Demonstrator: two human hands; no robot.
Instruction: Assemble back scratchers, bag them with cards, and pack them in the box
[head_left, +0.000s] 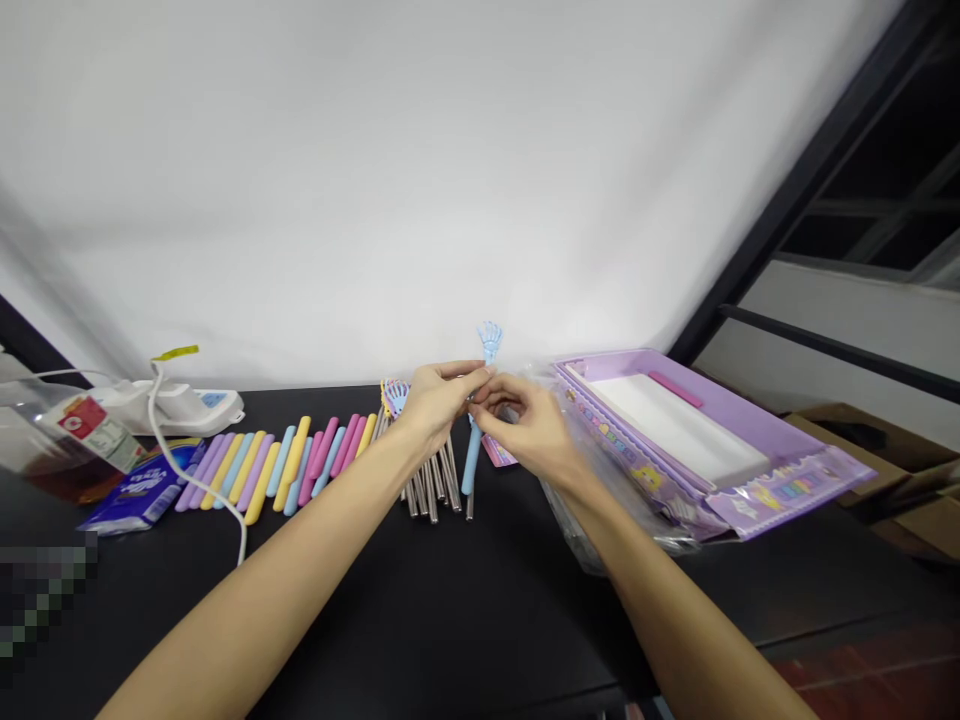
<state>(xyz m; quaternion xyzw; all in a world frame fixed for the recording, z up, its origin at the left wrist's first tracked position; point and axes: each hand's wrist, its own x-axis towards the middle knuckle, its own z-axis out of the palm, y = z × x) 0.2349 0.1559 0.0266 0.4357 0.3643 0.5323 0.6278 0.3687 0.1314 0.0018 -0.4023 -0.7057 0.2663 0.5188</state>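
Note:
Both hands are closed around the middle of a light-blue back scratcher [471,460], held upright over the black table. Its hand-shaped claw head sticks up above my fingers, and its blue handle points down below them. My left hand [442,400] pinches it just under the head. Slightly lower, my right hand [529,420] pinches it near the top of the handle; the fingers hide the part between. Behind my left wrist lies a bunch of metal rods [431,485] with coloured claw heads. To their left is a row of pink, yellow, blue and purple handles [259,470].
An open purple display box [795,490] with a white insert and a pink handle stands at right, beside clear plastic wrap [585,530]. At left are a power strip [217,405], white cable [159,420], blue packet [146,490] and clear container [67,440].

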